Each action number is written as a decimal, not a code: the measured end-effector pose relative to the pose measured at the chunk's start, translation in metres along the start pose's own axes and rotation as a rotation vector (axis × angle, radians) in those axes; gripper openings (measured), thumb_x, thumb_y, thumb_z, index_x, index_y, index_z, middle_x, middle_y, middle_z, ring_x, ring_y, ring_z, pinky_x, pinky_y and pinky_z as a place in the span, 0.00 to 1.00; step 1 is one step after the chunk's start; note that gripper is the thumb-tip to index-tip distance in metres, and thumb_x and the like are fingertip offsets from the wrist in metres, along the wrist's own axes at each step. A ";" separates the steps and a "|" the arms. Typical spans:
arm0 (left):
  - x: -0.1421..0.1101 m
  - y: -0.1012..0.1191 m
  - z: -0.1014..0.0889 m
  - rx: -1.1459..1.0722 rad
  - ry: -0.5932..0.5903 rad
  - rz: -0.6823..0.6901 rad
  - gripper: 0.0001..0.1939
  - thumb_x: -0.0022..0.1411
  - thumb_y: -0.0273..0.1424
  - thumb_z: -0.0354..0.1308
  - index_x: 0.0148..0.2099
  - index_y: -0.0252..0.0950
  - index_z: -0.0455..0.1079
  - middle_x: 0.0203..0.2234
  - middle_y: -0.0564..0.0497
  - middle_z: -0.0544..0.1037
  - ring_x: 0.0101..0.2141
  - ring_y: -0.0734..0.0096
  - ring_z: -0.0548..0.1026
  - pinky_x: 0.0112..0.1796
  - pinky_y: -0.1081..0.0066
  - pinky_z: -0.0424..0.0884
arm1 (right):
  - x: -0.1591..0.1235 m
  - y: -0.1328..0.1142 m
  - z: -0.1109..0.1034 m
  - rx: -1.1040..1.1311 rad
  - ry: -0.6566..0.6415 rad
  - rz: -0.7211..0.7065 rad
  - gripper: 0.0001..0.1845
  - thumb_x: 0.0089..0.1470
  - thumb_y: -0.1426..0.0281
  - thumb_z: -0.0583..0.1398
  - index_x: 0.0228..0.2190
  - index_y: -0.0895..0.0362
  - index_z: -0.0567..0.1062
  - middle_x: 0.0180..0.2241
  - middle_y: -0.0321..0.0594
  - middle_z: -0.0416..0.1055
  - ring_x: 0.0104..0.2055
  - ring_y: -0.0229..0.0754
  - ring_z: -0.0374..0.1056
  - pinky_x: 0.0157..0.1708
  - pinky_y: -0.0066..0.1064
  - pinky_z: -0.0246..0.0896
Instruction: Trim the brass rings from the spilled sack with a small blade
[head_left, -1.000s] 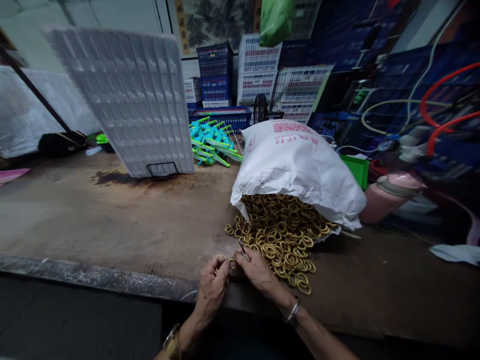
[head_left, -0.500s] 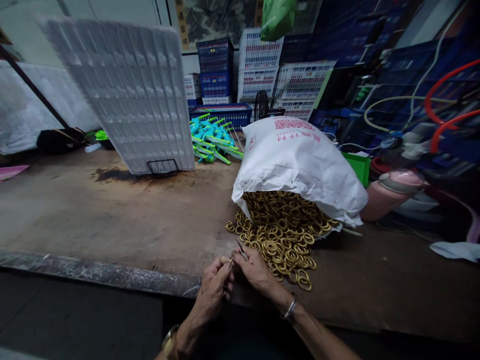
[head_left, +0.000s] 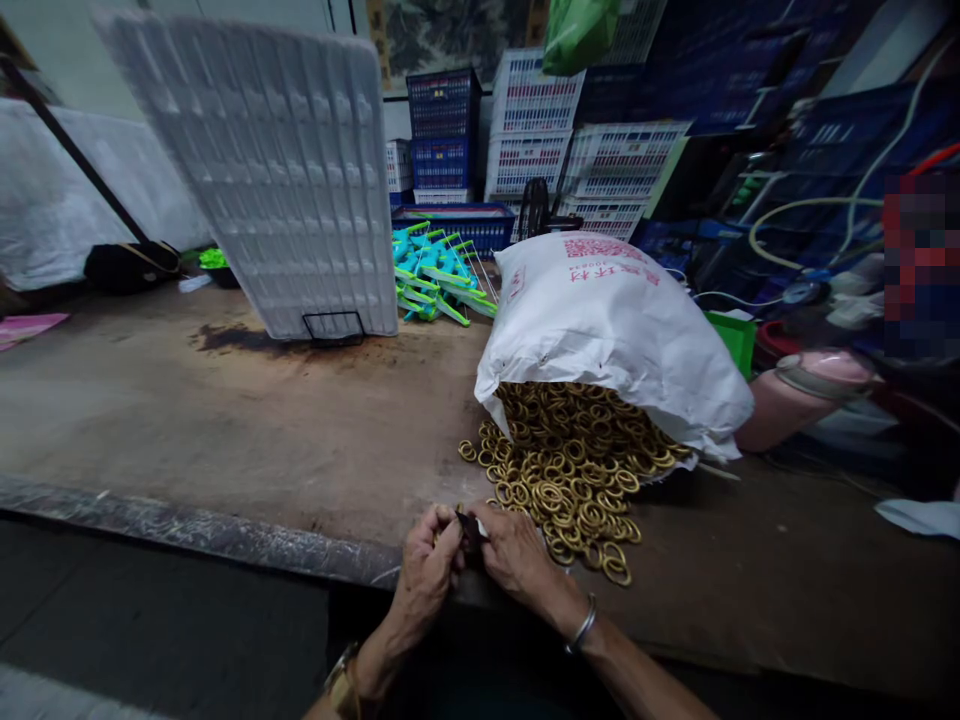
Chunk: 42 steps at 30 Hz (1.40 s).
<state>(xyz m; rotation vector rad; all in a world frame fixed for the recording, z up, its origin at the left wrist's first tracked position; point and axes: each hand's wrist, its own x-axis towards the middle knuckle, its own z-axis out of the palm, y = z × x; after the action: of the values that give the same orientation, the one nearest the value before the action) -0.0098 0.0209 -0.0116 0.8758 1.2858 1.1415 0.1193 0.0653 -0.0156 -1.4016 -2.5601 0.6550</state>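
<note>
At the table's front edge, my left hand (head_left: 430,562) is closed in a pinch on a gold-coloured ring (head_left: 460,509), mostly hidden by the fingers. My right hand (head_left: 517,553) faces it, closed around a small knife (head_left: 470,524) with a dark, slim blade pointing toward the left hand. The hands are close together, and the blade is at the ring; exact contact is hard to make out. Just beyond the right hand, a heap of gold-coloured rings (head_left: 559,495) spills from the mouth of a white woven sack (head_left: 600,320) with red print.
A ribbed white tray (head_left: 300,180) leans upright in a black wire stand (head_left: 334,328) on the table (head_left: 247,420). Turquoise and green plastic pieces (head_left: 439,275) lie behind it. Stacked crates (head_left: 529,120) line the back. A pink bottle (head_left: 810,395) is right of the sack.
The view has shifted slightly. My right hand has turned, bringing the blade from pointing up and away to lying across toward my left hand. The left hand keeps its pinch on the ring.
</note>
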 end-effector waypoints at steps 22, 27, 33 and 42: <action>-0.014 -0.005 -0.019 -0.504 -0.140 -0.133 0.10 0.57 0.36 0.53 0.32 0.34 0.61 0.25 0.52 0.70 0.17 0.84 0.60 0.15 0.81 0.52 | 0.072 0.001 -0.012 -0.407 0.135 0.199 0.11 0.55 0.70 0.49 0.41 0.55 0.63 0.37 0.44 0.68 0.33 0.44 0.68 0.28 0.30 0.55; -0.010 -0.008 -0.025 -0.659 -0.164 -0.181 0.11 0.55 0.31 0.55 0.41 0.37 0.62 0.26 0.54 0.69 0.19 0.81 0.64 0.16 0.81 0.53 | 0.081 0.002 -0.006 -0.428 0.121 0.204 0.11 0.55 0.72 0.48 0.40 0.55 0.64 0.38 0.45 0.67 0.33 0.42 0.69 0.28 0.28 0.56; -0.006 -0.009 -0.026 -0.725 -0.111 -0.238 0.10 0.52 0.33 0.60 0.31 0.33 0.63 0.25 0.53 0.69 0.21 0.81 0.65 0.16 0.82 0.53 | 0.077 0.003 -0.007 -0.389 0.181 0.193 0.12 0.54 0.75 0.47 0.36 0.54 0.67 0.37 0.43 0.67 0.30 0.39 0.68 0.26 0.26 0.53; 0.009 0.000 -0.020 -0.355 0.065 -0.042 0.15 0.49 0.41 0.60 0.30 0.36 0.60 0.16 0.60 0.63 0.15 0.83 0.60 0.14 0.83 0.53 | 0.042 0.006 -0.015 0.258 0.173 -0.038 0.11 0.53 0.70 0.48 0.23 0.57 0.66 0.19 0.30 0.59 0.23 0.33 0.55 0.23 0.23 0.47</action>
<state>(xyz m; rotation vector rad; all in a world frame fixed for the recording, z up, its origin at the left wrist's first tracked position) -0.0306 0.0271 -0.0162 0.5500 1.1020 1.3229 0.1062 0.1075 -0.0080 -1.2621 -2.2706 0.7878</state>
